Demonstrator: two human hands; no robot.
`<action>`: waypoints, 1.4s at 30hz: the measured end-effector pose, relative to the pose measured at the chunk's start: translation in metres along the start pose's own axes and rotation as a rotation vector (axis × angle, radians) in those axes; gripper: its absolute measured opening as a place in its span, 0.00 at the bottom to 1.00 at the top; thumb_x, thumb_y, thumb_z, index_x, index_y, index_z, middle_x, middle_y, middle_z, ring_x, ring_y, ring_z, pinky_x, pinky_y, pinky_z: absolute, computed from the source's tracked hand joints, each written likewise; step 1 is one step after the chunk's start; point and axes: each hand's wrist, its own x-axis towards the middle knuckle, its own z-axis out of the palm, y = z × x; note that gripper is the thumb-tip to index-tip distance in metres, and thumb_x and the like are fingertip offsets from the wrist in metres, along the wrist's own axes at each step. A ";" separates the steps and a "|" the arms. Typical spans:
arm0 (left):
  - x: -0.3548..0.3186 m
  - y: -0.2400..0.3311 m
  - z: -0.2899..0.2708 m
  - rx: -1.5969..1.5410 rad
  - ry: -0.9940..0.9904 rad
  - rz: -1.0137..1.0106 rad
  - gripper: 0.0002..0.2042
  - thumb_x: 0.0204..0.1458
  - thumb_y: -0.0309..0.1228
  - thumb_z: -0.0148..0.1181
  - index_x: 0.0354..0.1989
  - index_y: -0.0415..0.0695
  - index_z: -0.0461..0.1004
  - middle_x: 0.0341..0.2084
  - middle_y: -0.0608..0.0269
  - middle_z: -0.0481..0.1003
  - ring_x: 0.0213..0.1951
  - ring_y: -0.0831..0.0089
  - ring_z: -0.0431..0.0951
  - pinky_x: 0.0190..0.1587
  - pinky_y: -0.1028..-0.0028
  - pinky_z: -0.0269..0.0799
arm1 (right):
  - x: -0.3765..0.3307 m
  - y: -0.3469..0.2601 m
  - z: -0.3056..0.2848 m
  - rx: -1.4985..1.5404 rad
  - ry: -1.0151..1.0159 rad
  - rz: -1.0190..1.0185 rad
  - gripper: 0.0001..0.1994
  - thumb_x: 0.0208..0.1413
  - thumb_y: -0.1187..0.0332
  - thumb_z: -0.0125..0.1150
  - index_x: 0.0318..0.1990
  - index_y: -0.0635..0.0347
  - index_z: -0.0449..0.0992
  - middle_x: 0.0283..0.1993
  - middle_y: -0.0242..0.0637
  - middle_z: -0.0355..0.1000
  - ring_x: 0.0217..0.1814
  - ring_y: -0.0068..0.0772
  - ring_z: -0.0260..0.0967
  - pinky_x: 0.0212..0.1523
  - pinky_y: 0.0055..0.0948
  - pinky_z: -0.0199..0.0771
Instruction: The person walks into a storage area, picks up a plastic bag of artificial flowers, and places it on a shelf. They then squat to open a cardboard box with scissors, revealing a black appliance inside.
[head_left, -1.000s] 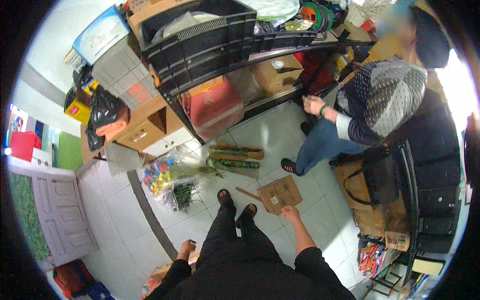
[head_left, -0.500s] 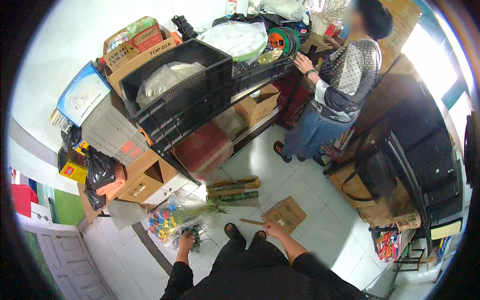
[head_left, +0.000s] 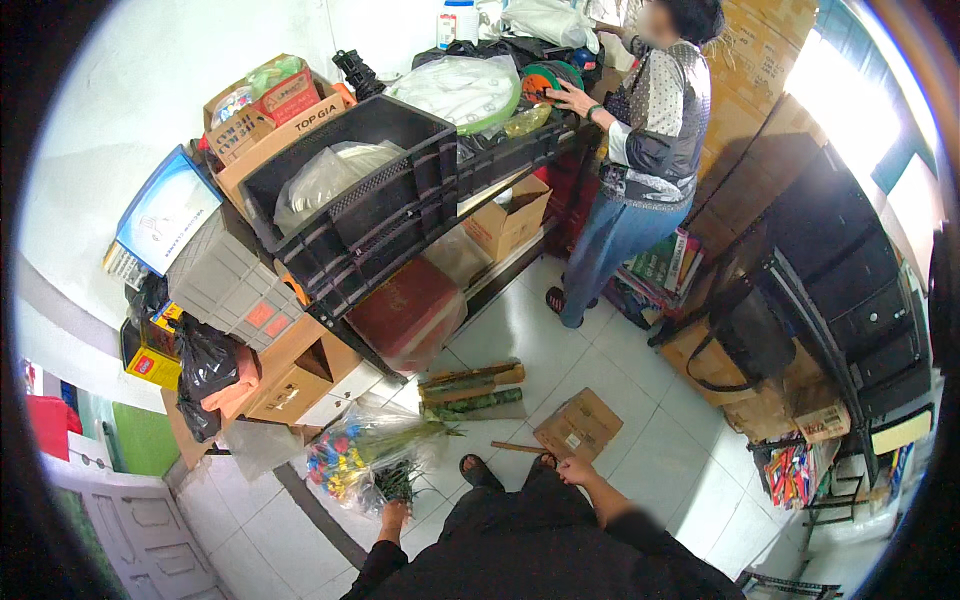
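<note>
My left hand (head_left: 394,513) is closed at the dark green stems (head_left: 396,482) of artificial-looking greenery, low over the floor. Beside it lies a clear plastic bag of colourful flowers (head_left: 345,455) in red, blue and yellow, with long green leaves (head_left: 415,440) pointing right. My right hand (head_left: 574,470) is closed around one end of a thin brown stick (head_left: 515,446), which points left above the floor. Just beyond that hand sits a closed cardboard box (head_left: 578,425). Two wrapped rolls (head_left: 470,390), gold-brown and green, lie ahead of my feet.
A person (head_left: 655,140) stands at the far side, one hand on an orange-and-green cable reel (head_left: 545,82). A shelf with black crates (head_left: 350,200) runs along the left. To the right stands a rack with black cases (head_left: 840,270) and bags. Cartons (head_left: 290,385) sit at lower left.
My view has shifted a little. The other person has moved slightly left, reaching onto the cable reel. Both my hands keep their holds, the left slightly lower.
</note>
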 end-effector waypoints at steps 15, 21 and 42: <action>-0.001 0.116 -0.021 -0.503 0.059 -0.229 0.12 0.48 0.31 0.46 0.41 0.46 0.68 0.23 0.64 0.73 0.19 0.76 0.72 0.18 0.77 0.66 | -0.016 0.022 -0.062 0.255 0.040 -0.156 0.09 0.48 0.66 0.51 0.30 0.64 0.72 0.23 0.34 0.70 0.21 0.25 0.67 0.23 0.24 0.67; -0.032 0.216 -0.015 -0.597 -0.045 -0.261 0.12 0.41 0.29 0.47 0.33 0.44 0.74 0.22 0.58 0.75 0.25 0.69 0.76 0.28 0.74 0.70 | -0.034 0.085 -0.102 0.148 0.132 0.052 0.08 0.43 0.69 0.50 0.30 0.64 0.72 0.24 0.36 0.71 0.22 0.25 0.68 0.22 0.24 0.67; -0.089 0.296 0.037 -0.485 0.100 -0.168 0.11 0.42 0.29 0.46 0.31 0.42 0.73 0.19 0.58 0.74 0.24 0.68 0.75 0.30 0.72 0.69 | -0.012 0.206 -0.118 0.146 0.063 0.005 0.09 0.46 0.65 0.52 0.30 0.62 0.72 0.24 0.36 0.71 0.21 0.26 0.69 0.20 0.23 0.67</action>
